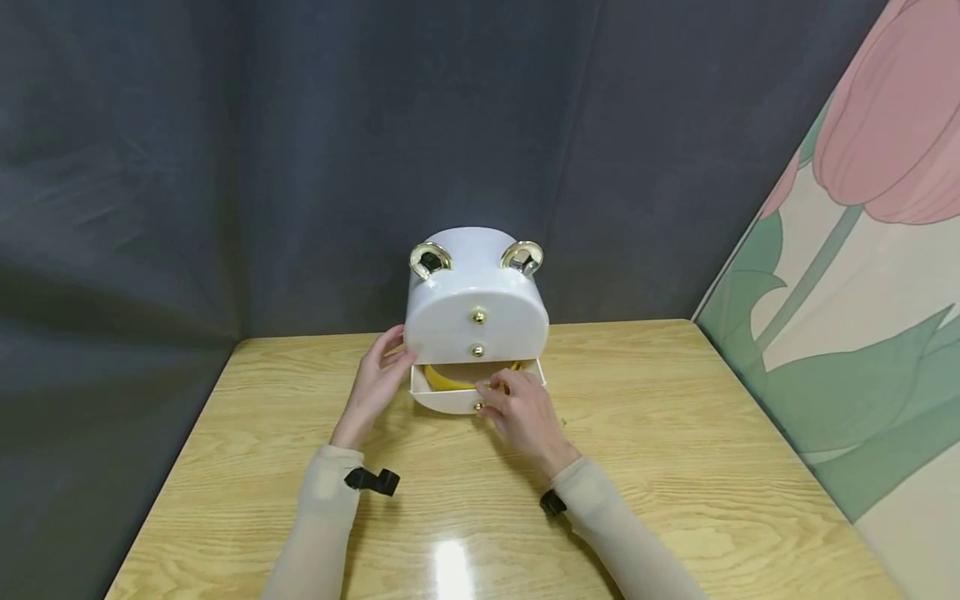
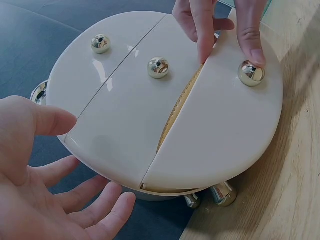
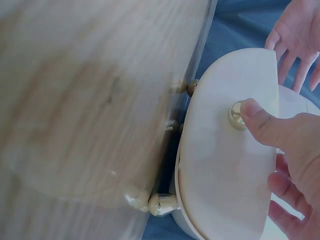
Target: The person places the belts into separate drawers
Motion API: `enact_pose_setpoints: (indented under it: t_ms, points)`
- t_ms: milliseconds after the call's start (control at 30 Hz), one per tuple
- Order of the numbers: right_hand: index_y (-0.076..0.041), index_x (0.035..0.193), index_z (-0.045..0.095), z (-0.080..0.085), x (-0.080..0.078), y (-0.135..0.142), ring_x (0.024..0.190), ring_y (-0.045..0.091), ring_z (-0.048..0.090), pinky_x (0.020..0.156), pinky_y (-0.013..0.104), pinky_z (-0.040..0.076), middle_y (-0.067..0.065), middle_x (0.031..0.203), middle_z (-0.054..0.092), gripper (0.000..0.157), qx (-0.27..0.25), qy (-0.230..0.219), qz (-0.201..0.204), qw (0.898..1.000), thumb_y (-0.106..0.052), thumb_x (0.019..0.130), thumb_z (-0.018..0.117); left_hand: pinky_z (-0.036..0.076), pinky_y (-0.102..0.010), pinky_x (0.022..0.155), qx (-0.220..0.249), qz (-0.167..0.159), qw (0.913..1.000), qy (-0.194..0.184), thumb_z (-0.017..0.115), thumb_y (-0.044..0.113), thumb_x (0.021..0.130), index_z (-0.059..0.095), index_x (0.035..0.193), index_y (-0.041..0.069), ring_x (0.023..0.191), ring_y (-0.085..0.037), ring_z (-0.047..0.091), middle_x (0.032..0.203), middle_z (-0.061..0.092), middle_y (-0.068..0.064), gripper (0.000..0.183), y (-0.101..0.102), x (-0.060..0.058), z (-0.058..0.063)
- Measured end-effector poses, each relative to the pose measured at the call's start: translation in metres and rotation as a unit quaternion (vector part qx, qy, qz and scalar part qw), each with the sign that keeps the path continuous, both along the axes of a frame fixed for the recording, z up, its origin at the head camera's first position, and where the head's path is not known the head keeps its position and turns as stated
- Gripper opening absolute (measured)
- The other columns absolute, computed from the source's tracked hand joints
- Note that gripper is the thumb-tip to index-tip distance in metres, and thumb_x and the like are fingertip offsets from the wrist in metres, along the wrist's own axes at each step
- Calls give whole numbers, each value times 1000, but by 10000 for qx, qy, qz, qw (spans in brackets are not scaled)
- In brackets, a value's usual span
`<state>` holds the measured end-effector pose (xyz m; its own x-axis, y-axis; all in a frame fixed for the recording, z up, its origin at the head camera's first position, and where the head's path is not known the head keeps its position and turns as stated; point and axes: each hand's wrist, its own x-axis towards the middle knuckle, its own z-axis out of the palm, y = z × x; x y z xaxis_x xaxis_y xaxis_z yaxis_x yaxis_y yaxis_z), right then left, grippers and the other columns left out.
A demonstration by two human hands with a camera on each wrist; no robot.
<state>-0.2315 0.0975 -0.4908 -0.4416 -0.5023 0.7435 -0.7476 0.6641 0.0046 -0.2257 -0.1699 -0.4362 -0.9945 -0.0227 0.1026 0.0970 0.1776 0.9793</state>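
A white rounded storage box (image 1: 480,275) with gold ring ears has its lowest drawer (image 1: 450,403) pulled out. Inside the drawer lies a curved yellow band (image 1: 442,381); in the left wrist view only its edge shows through the gap. My right hand (image 1: 525,414) pinches the drawer front (image 3: 225,165), thumb on its gold knob (image 2: 251,73) and fingers at the top edge. On the box's left side is my left hand (image 1: 380,379), fingers spread around the side wall. That hand's thumb and fingertips (image 2: 112,192) are right at the rim of the box's front face.
Two more gold knobs (image 1: 478,317) sit on the upper front. Short gold feet (image 2: 223,194) hold the box above the wooden table (image 1: 262,417). Behind hangs a dark curtain (image 1: 375,167), and a wall with a tulip picture (image 1: 862,292) stands on the right.
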Motion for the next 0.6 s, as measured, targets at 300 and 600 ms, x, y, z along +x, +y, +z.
enact_pose_setpoints:
  t_ms: [300,600]
  points:
    - [-13,98,86,1,-13,0,87,27,65,86,42,55,6,92,71,37,-189,93,-51,9998,-26,67,102,43,-59,121,-24,14,10000,23,59,22,109,37,165,11,149,-43,46,166,43,-20,61,-1,0,-2]
    - [-15,99,85,0,-25,-6,83,20,73,103,41,55,0,89,78,36,0,377,-414,9984,-33,71,99,45,-57,119,37,26,10000,-10,61,21,109,40,164,14,148,-41,48,165,45,-18,60,-1,1,0]
